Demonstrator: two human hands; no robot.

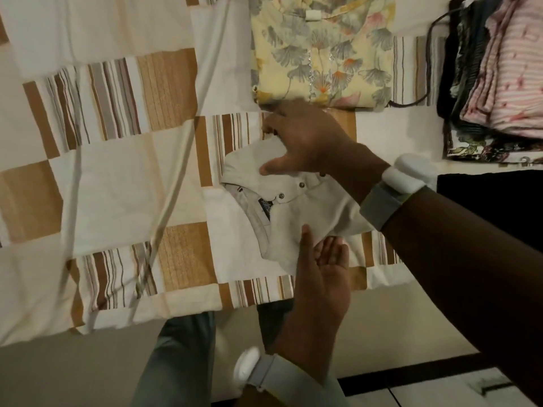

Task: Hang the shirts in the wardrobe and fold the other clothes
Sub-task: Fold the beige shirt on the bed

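Note:
A folded off-white buttoned shirt (pixel 289 207) with a dark neck label lies on the bed near its front edge. My right hand (pixel 305 139) reaches over the shirt's far edge, fingers spread and mostly straight, its fingertips at the collar side; I cannot tell whether they pinch the cloth. My left hand (pixel 321 268) hovers palm up at the shirt's near edge, fingers straight, touching or just under the fabric. A folded yellow floral garment (pixel 320 51) lies just beyond the shirt.
The bed carries a cream, tan and striped patchwork sheet (pixel 117 183). A pile of pink-striped and dark clothes (pixel 496 80) sits at the right, with a black cord (pixel 429 54) beside it. A pale strap (pixel 182 142) hangs across the left. My knee (pixel 176 356) meets the bed edge.

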